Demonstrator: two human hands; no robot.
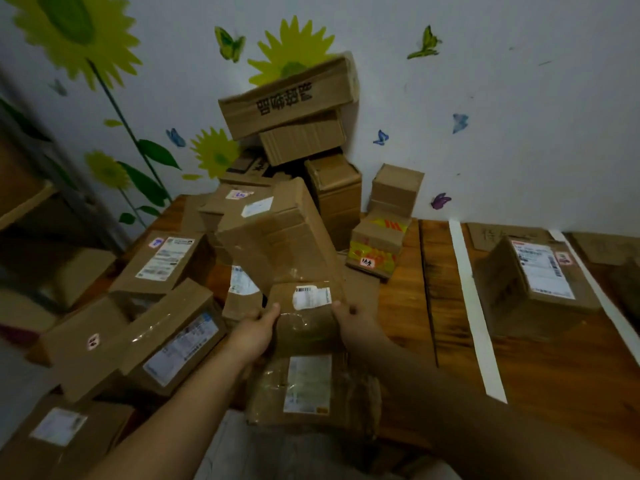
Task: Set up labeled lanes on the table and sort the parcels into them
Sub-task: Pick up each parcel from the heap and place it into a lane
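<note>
At the table's near edge, our left hand point(258, 327) and right hand point(349, 317) grip a parcel point(277, 244) by its two sides, thumbs on top. They tilt its label point(311, 297) toward us, probably to read it. Around it the unsorted pile point(166, 258) rises against the wall point(485, 98). To the right, white tape strips point(474, 306) mark lanes on the table point(415, 306). One box point(540, 282) sits between them, below a cardboard sign point(505, 233) too dim to read.

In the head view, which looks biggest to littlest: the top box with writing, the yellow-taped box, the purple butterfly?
Top box, largest.
Yellow-taped box, next, though it sits nearer the camera.
Purple butterfly, smallest.
</note>
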